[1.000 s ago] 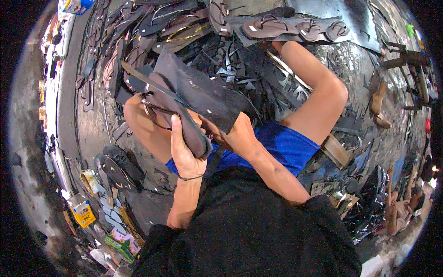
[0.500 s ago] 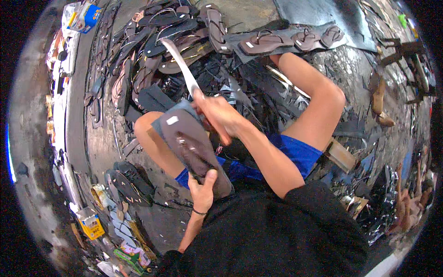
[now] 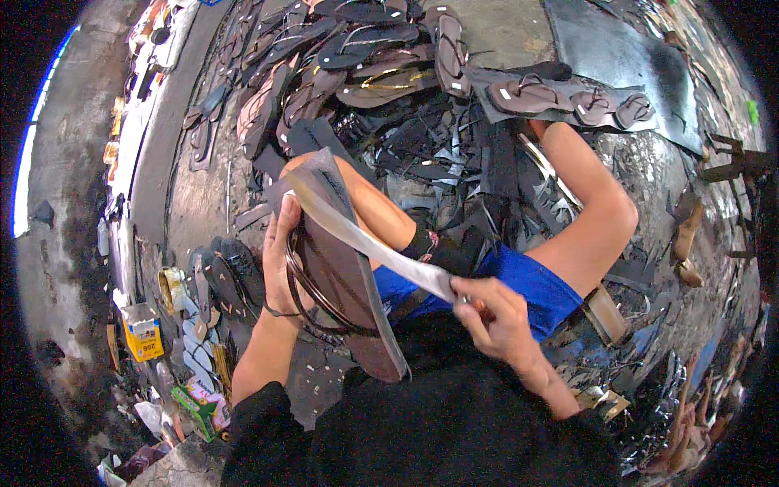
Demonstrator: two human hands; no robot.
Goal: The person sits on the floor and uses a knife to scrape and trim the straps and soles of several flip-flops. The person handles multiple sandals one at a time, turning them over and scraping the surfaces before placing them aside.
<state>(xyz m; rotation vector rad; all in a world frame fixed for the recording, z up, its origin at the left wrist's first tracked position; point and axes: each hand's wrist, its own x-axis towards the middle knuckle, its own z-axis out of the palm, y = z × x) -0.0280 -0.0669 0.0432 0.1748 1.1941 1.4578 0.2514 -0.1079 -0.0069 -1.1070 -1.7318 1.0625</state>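
Observation:
My left hand (image 3: 281,272) grips a brown flip-flop (image 3: 339,264) by its left edge, thumb up near the far end. Dark straps loop out beside my wrist. A dark grey sheet (image 3: 331,172) backs the sole and sticks out past its far end and right edge. In my right hand (image 3: 501,323), closed round the handle, is a long knife (image 3: 385,258) with a curved blade. That blade lies across the top of the flip-flop, its tip near my left thumb; whether it touches is hard to tell.
Many brown and black flip-flops (image 3: 369,45) are heaped ahead. Three more flip-flops (image 3: 531,96) lie on a grey strip at the right. Dark rubber offcuts (image 3: 438,154) litter the floor between my legs. Left stand dark sandals (image 3: 231,272) and a yellow box (image 3: 142,333).
The knife has swung from pointing ahead to lying across the flip-flop. My left hand has shifted from the near end to the left edge, and the flip-flop is turned with its straps leftward.

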